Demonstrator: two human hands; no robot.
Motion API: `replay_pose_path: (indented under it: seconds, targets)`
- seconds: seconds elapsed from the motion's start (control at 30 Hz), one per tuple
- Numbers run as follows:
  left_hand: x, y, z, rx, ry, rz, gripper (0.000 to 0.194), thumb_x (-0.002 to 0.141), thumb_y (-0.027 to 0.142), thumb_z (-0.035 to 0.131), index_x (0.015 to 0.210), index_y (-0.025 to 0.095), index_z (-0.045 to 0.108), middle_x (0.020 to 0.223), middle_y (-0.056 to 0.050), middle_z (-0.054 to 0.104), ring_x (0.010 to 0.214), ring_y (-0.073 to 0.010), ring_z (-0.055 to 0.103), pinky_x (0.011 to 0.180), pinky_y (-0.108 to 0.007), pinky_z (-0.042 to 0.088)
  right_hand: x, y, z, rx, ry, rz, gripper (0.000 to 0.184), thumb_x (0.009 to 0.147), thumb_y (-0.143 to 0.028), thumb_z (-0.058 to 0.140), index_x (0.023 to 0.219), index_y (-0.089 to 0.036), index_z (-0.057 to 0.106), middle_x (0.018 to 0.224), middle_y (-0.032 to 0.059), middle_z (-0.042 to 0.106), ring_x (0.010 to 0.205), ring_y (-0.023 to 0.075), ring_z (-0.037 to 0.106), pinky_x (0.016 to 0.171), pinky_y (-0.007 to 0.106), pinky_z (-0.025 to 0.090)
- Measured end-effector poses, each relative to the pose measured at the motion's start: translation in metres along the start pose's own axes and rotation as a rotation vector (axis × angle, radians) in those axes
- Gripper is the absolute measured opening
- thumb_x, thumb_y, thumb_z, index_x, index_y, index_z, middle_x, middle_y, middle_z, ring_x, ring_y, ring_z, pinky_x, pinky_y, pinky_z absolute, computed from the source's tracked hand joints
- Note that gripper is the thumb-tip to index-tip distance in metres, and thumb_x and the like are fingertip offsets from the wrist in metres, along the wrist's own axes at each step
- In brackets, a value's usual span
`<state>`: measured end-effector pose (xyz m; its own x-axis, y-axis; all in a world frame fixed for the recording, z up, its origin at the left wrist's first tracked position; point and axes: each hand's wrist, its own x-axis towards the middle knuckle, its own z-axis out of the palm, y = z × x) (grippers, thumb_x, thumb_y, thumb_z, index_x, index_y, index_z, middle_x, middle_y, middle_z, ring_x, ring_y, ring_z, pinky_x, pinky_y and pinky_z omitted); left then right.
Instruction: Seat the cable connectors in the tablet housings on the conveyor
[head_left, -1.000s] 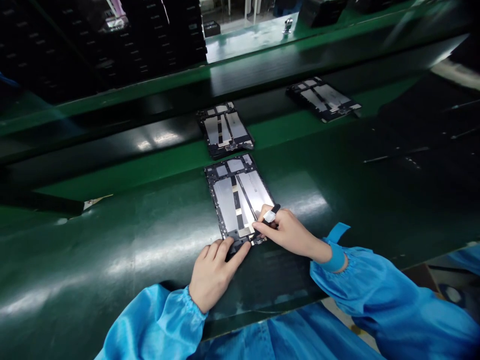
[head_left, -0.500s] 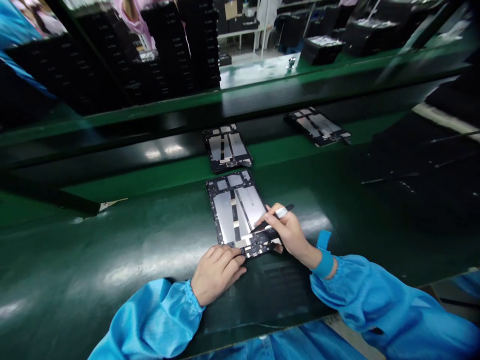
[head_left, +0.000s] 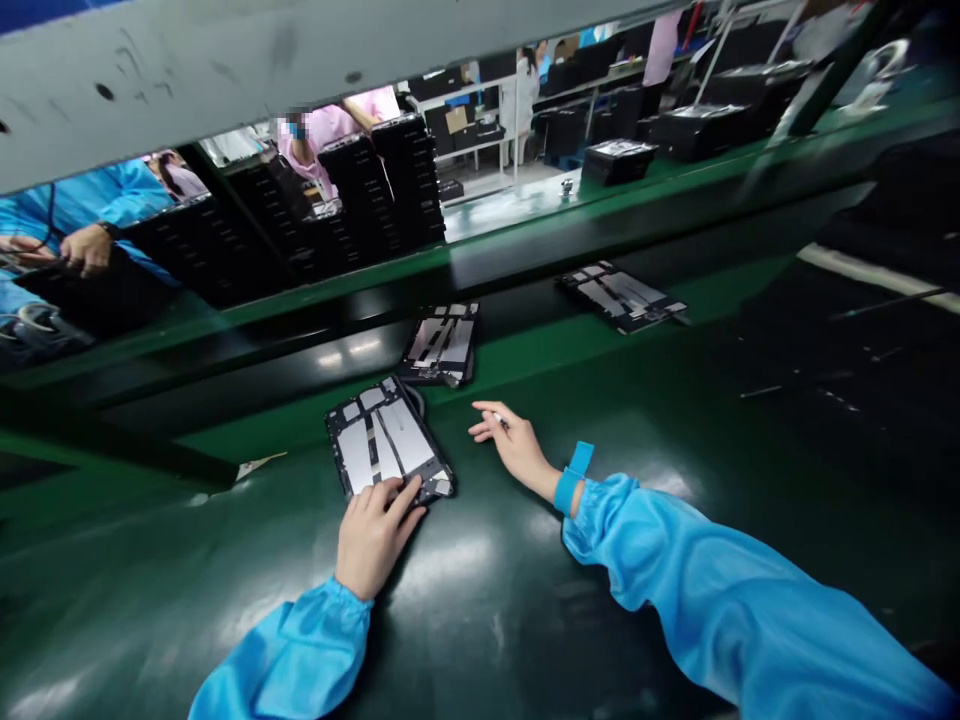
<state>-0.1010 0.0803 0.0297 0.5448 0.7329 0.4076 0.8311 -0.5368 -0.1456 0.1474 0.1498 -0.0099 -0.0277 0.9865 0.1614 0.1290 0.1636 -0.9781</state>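
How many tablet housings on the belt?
3 on the green belt. The nearest tablet housing lies under the left hand, the second housing just beyond it, the third housing farther off to the right. The black stacks behind may hide more.

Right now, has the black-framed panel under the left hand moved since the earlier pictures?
Yes: the black-framed panel under the left hand has shifted left and turned, judged against the next panel beyond it.

Left hand (head_left: 373, 537) resting palm-down, right hand (head_left: 514, 447) — grip lightly closed, arm (head_left: 697, 585) stretched forward
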Motion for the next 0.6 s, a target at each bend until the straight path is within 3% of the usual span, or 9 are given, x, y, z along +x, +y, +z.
replay_pose_path:
  seconds: [0.1,0.23,0.33,0.43,0.6]
  targets:
    - [-0.009,0.01,-0.002,-0.041,0.005,-0.011,0.032,0.096,0.035,0.048,0.12,0.02,0.063,0.105,-0.008,0.057,0.087,-0.0151,0.052,0.077,-0.028,0.042,0.022,0.013,-0.006,-0.179,0.065,-0.058,0.031,0.095,-0.019,0.04,0.122,-0.019,0.056,0.106,0.0085,0.069,0.098,0.0195,0.067,0.089,0.035,0.052]
    - [-0.021,0.019,-0.01,-0.036,0.002,-0.037,0.029,0.097,0.031,0.045,0.119,0.021,0.063,0.106,-0.008,0.057,0.086,-0.0146,0.052,0.075,-0.027,0.041,0.062,0.014,0.013,-0.406,0.023,-0.169,0.044,0.081,-0.011,0.062,0.124,-0.019,0.057,0.128,0.0102,0.058,0.123,0.025,0.05,0.106,0.04,0.038]
    - [-0.023,0.011,-0.011,-0.007,0.01,-0.041,0.028,0.097,0.029,0.046,0.119,0.021,0.063,0.105,-0.009,0.058,0.084,-0.0149,0.052,0.074,-0.027,0.041,0.089,0.01,0.03,-0.53,-0.059,-0.229,0.042,0.078,-0.007,0.064,0.118,-0.019,0.062,0.116,0.0116,0.062,0.12,0.027,0.049,0.102,0.04,0.039]
    - [-0.023,-0.003,-0.012,0.001,0.02,-0.017,0.028,0.096,0.026,0.048,0.12,0.021,0.062,0.106,-0.009,0.058,0.087,-0.0165,0.052,0.075,-0.028,0.041,0.104,0.01,0.031,-0.62,-0.081,-0.232,0.036,0.082,-0.003,0.054,0.114,-0.017,0.065,0.101,0.0136,0.063,0.108,0.0274,0.053,0.091,0.037,0.042]
    - [-0.038,-0.013,-0.023,-0.09,0.012,0.042,0.026,0.095,0.021,0.049,0.116,0.023,0.065,0.105,-0.008,0.058,0.089,-0.0151,0.054,0.077,-0.027,0.041,0.111,0.025,-0.015,-0.69,-0.026,-0.189,0.039,0.082,-0.003,0.051,0.114,-0.019,0.065,0.102,0.013,0.063,0.101,0.0264,0.056,0.086,0.034,0.042]
